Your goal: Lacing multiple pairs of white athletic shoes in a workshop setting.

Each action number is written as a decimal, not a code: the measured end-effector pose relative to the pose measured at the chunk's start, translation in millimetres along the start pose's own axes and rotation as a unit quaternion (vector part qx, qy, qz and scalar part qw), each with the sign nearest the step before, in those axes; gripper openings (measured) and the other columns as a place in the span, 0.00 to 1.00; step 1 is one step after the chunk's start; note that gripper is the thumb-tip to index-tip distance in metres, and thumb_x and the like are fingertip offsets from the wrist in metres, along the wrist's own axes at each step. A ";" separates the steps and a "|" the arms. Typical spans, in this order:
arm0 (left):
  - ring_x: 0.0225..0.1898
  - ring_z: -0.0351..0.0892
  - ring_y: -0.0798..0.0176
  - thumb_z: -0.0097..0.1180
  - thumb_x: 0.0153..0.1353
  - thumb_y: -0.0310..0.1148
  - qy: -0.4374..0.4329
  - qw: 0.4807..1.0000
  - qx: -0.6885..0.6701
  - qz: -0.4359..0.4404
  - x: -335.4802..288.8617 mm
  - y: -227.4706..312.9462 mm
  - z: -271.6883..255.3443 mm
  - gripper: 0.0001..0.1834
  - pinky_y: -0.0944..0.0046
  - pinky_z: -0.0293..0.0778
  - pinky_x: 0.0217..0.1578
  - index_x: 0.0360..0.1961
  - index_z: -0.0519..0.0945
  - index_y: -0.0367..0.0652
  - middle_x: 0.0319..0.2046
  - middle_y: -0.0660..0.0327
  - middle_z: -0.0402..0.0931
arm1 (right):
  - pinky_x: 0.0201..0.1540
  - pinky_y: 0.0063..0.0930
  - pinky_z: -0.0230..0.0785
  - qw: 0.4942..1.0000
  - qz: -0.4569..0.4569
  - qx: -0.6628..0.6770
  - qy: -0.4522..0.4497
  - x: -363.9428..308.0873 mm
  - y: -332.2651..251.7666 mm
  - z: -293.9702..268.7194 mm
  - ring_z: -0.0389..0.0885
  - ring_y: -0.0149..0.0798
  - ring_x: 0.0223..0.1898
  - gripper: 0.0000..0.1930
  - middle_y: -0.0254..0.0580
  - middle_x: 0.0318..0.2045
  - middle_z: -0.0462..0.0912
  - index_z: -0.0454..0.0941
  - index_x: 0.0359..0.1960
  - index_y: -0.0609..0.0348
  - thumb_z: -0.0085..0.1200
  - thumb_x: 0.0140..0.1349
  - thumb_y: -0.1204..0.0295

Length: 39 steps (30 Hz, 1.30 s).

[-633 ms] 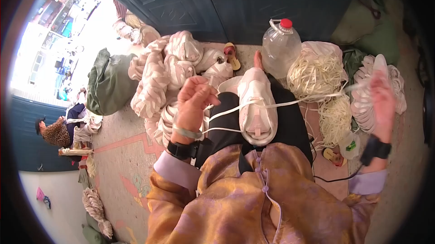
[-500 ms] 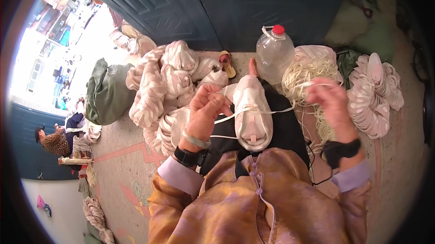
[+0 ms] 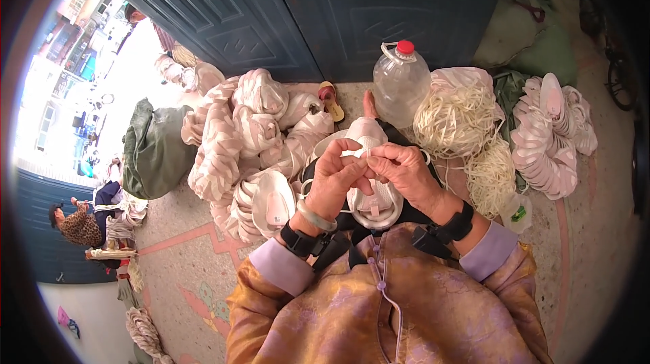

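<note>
In the head view, your left hand [image 3: 338, 171] and right hand [image 3: 406, 173] meet over the shoe [image 3: 379, 199], fingertips pinched closed, apparently on the lace [image 3: 304, 187]. The shoe lies on your lap, heel toward its near edge. No finished knot shows; your hands hide how much threading remains.

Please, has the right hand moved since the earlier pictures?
Yes, leftward: the right hand was far right of the clear bottle; now it is below it in the view, beside the left hand.
</note>
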<state>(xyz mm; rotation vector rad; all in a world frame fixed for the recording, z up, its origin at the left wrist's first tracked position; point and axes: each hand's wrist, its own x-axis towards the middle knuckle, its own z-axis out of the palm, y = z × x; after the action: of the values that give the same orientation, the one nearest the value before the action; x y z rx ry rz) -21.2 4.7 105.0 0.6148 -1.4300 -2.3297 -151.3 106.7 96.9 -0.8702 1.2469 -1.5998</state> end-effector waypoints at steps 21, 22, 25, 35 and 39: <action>0.33 0.72 0.68 0.54 0.53 0.23 -0.061 0.950 0.234 0.196 6.9 -12.7 23.7 0.19 0.69 0.69 0.37 0.47 0.69 0.39 0.29 0.62 0.72 | 0.23 0.15 0.60 0.938 -0.227 -0.245 0.095 3.0 -57.4 -14.0 0.65 0.19 0.22 0.06 0.25 0.21 0.70 0.75 0.33 0.60 0.49 0.63 0.71; 0.30 0.69 0.71 0.52 0.56 0.25 -0.098 0.972 0.187 0.100 -0.1 -9.8 22.6 0.15 0.71 0.67 0.33 0.46 0.69 0.39 0.27 0.64 0.70 | 0.22 0.14 0.57 0.935 -0.220 -0.239 0.143 3.9 -68.4 -19.5 0.63 0.18 0.21 0.07 0.24 0.20 0.68 0.74 0.33 0.58 0.47 0.64 0.69; 0.24 0.62 0.76 0.47 0.64 0.29 -0.157 0.973 0.164 0.032 -22.2 -5.3 20.5 0.07 0.73 0.62 0.23 0.41 0.71 0.39 0.21 0.69 0.65 | 0.23 0.12 0.54 0.931 -0.181 -0.219 0.229 14.4 -71.5 -75.6 0.60 0.18 0.21 0.09 0.22 0.18 0.63 0.72 0.34 0.57 0.44 0.66 0.66; 0.23 0.60 0.71 0.45 0.66 0.32 -0.399 0.882 0.251 -0.003 -44.3 -0.5 28.9 0.10 0.69 0.63 0.25 0.40 0.73 0.35 0.18 0.61 0.62 | 0.33 0.39 0.65 0.740 -0.135 -0.536 0.385 0.3 52.0 -255.5 0.73 0.53 0.28 0.09 0.53 0.25 0.75 0.72 0.29 0.64 0.46 0.57 0.68; 0.24 0.61 0.71 0.45 0.66 0.32 -0.414 0.876 0.248 0.014 -41.8 -5.7 34.1 0.10 0.68 0.63 0.26 0.37 0.72 0.35 0.19 0.60 0.63 | 0.34 0.43 0.64 0.847 0.049 -0.505 0.161 16.7 96.1 -182.6 0.73 0.57 0.29 0.15 0.56 0.26 0.74 0.70 0.26 0.64 0.48 0.56 0.61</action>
<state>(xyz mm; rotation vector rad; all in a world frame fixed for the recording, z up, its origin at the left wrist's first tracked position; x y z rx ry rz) -3.9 53.5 121.2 -0.3860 -2.4131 -2.2878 -301.3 144.1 -40.7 -1.1367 2.4165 -0.9401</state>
